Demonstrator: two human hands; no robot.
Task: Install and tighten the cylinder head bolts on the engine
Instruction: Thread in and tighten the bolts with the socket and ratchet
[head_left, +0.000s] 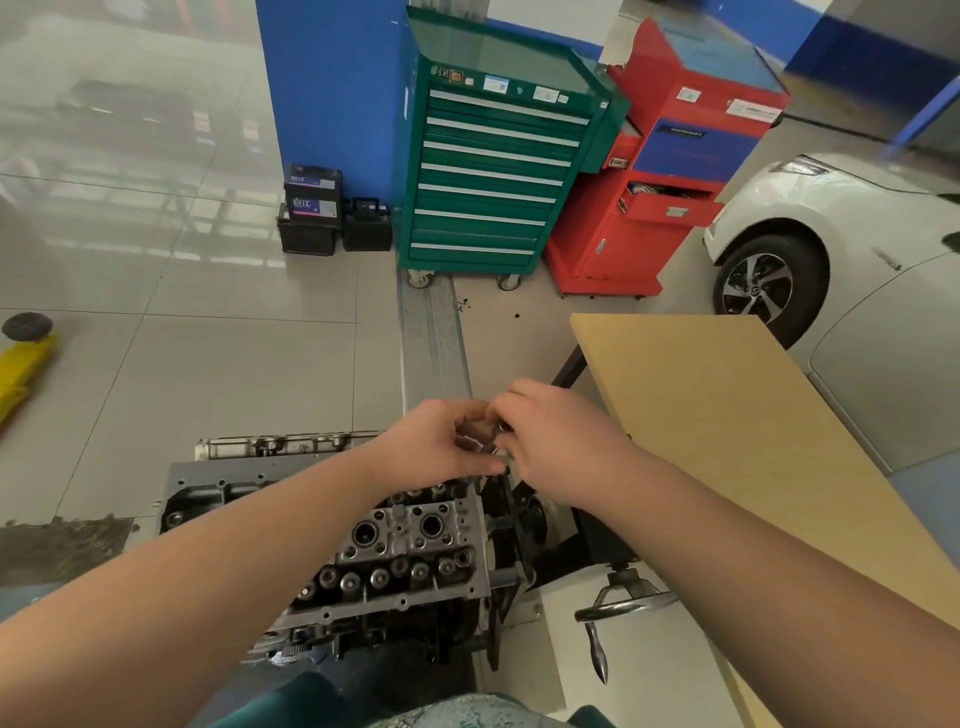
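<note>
Your left hand (441, 441) and right hand (550, 441) meet above the head's (410, 551) far end, both pinching small metal parts (488, 441), too blurred to name. No bolt is visibly seated yet; tightening is probably all ahead. The head's long axis runs from near-left to far-right.

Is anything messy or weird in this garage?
A bit. The red cabinet has a drawer hanging open with stuff inside, while the green tool chest is all shut. Small dark specks dot the floor in front of them, and there's a dark patch left of the engine.
</note>
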